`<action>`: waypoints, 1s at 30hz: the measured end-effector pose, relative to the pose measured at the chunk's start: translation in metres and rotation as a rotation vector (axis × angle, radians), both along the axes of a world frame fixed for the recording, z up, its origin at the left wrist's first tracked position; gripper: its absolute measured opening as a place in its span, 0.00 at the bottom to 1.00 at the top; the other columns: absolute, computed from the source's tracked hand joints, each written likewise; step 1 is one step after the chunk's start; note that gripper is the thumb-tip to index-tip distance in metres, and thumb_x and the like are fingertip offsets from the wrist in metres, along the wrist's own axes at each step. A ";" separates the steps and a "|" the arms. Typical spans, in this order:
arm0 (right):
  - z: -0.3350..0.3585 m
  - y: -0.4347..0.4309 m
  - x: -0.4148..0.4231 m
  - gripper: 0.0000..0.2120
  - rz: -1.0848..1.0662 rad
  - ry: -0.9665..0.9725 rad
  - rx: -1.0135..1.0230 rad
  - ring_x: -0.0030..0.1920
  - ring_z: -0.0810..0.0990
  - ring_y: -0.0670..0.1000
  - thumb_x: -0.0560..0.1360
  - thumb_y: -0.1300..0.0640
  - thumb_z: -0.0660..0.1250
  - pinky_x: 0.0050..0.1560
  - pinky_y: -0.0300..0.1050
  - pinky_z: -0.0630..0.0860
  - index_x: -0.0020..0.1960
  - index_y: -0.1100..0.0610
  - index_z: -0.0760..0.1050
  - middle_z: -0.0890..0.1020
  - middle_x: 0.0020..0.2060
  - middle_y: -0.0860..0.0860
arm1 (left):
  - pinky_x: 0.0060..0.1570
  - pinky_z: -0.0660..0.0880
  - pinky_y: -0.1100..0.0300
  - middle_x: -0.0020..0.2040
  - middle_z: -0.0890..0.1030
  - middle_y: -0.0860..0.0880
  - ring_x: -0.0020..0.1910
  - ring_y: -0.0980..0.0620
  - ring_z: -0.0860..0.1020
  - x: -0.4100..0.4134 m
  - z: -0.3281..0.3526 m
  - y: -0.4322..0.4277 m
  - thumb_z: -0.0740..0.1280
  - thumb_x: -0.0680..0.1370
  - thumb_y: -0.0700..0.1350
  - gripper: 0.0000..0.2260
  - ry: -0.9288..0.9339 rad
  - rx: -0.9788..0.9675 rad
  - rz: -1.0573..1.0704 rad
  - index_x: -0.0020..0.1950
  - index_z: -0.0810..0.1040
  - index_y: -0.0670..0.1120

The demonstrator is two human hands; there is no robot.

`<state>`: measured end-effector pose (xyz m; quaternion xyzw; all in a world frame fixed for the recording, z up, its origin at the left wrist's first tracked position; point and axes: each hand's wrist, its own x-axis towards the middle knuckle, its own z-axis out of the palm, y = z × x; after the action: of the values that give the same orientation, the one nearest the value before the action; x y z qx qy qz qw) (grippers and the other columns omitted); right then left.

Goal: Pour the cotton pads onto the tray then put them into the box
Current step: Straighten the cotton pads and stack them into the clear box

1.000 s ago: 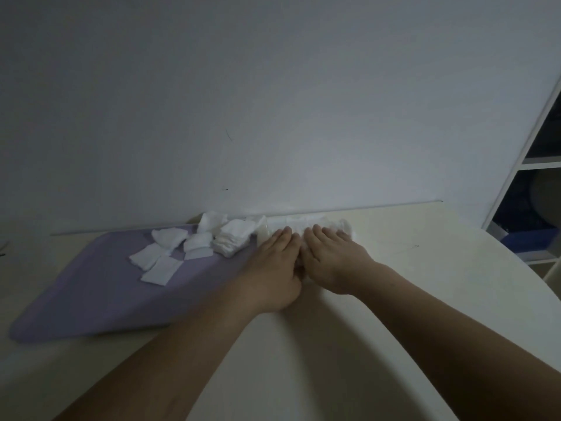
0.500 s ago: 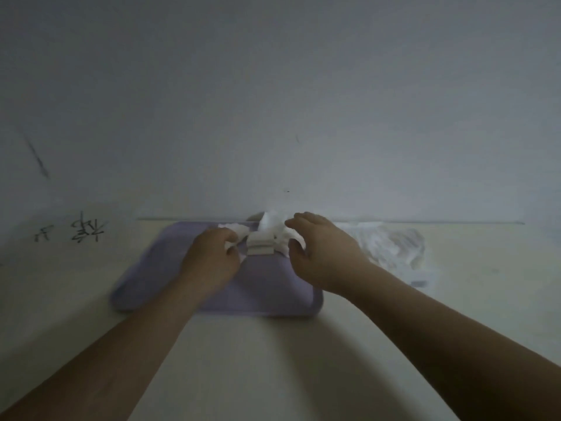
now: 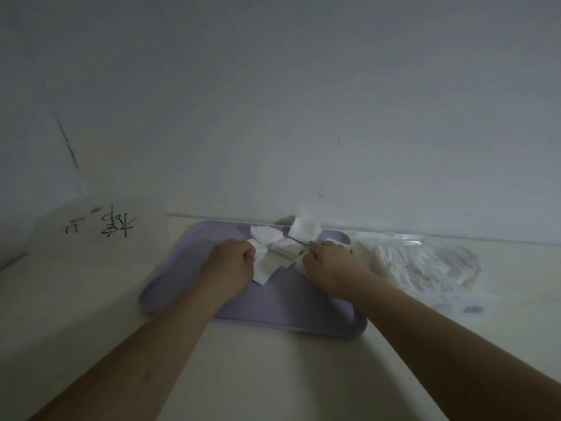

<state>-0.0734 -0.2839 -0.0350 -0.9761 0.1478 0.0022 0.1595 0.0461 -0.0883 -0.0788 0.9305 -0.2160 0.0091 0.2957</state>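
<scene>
A purple tray (image 3: 285, 308) lies on the pale table against the wall. White cotton pads (image 3: 274, 255) are heaped at its far middle. My left hand (image 3: 230, 268) is curled round pads at the heap's left side. My right hand (image 3: 331, 268) is curled on pads at the heap's right side, and one pad (image 3: 305, 232) sticks up above its fingers. Right of the tray lies a clear plastic container (image 3: 425, 262) with white pads inside; I cannot tell whether it is a box or a bag.
The wall stands directly behind the tray. A white surface with black handwriting (image 3: 100, 227) is at the back left. The table's front edge curves across the lower part of the view.
Both hands left the clear container on the right and moved onto the tray, closing in from both sides on the pads. The view turned left.
</scene>
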 end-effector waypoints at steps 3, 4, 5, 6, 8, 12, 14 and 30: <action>0.012 0.007 -0.017 0.17 0.033 -0.037 0.118 0.55 0.80 0.60 0.86 0.54 0.53 0.53 0.48 0.75 0.44 0.55 0.75 0.83 0.52 0.60 | 0.38 0.67 0.53 0.41 0.81 0.41 0.45 0.38 0.79 0.000 0.009 -0.001 0.68 0.80 0.47 0.16 -0.067 -0.017 0.051 0.33 0.74 0.47; 0.016 0.008 -0.022 0.17 0.024 -0.056 0.141 0.53 0.80 0.58 0.85 0.55 0.55 0.50 0.44 0.72 0.41 0.53 0.76 0.83 0.49 0.57 | 0.40 0.69 0.52 0.43 0.83 0.41 0.47 0.39 0.80 0.000 0.011 -0.002 0.70 0.79 0.48 0.14 -0.076 0.000 0.062 0.36 0.78 0.45; 0.020 0.007 -0.026 0.15 0.011 -0.079 0.148 0.53 0.80 0.57 0.83 0.56 0.58 0.48 0.42 0.71 0.44 0.51 0.80 0.83 0.49 0.55 | 0.42 0.71 0.53 0.44 0.84 0.42 0.48 0.40 0.80 0.000 0.013 -0.002 0.72 0.78 0.50 0.13 -0.070 0.002 0.077 0.37 0.79 0.45; 0.022 0.005 -0.028 0.13 0.001 -0.104 0.149 0.53 0.81 0.55 0.82 0.57 0.61 0.49 0.40 0.72 0.52 0.49 0.84 0.85 0.51 0.53 | 0.43 0.71 0.54 0.44 0.84 0.44 0.48 0.41 0.81 0.002 0.014 -0.003 0.74 0.77 0.52 0.13 -0.045 -0.008 0.093 0.38 0.79 0.46; 0.024 -0.001 -0.030 0.19 -0.004 -0.084 0.146 0.50 0.83 0.52 0.78 0.57 0.65 0.48 0.35 0.72 0.67 0.49 0.81 0.86 0.57 0.51 | 0.43 0.70 0.57 0.43 0.83 0.48 0.50 0.44 0.82 0.005 0.015 -0.004 0.77 0.73 0.52 0.13 0.015 -0.047 0.106 0.38 0.77 0.48; 0.015 -0.013 -0.029 0.10 -0.021 0.004 0.387 0.27 0.78 0.50 0.75 0.56 0.69 0.32 0.42 0.75 0.56 0.55 0.77 0.85 0.36 0.57 | 0.53 0.74 0.56 0.55 0.78 0.50 0.59 0.46 0.79 0.005 0.023 -0.002 0.79 0.72 0.47 0.20 0.191 -0.118 0.116 0.60 0.78 0.45; 0.011 -0.015 -0.031 0.07 -0.048 0.015 0.509 0.28 0.77 0.52 0.75 0.57 0.73 0.33 0.45 0.74 0.49 0.58 0.79 0.80 0.33 0.56 | 0.45 0.73 0.56 0.47 0.80 0.47 0.51 0.46 0.80 0.002 0.028 -0.002 0.79 0.71 0.41 0.12 0.258 -0.136 0.085 0.52 0.82 0.40; -0.021 -0.006 -0.050 0.36 -0.010 -0.418 0.558 0.53 0.79 0.47 0.69 0.57 0.80 0.57 0.41 0.75 0.74 0.53 0.69 0.79 0.54 0.47 | 0.36 0.72 0.60 0.42 0.83 0.46 0.37 0.52 0.75 -0.067 0.036 -0.003 0.73 0.79 0.41 0.05 0.401 -0.637 -0.355 0.55 0.85 0.44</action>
<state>-0.1230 -0.2896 -0.0557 -0.8734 0.1107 -0.1580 0.4471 -0.0205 -0.0914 -0.0425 0.7243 -0.2975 -0.1569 0.6019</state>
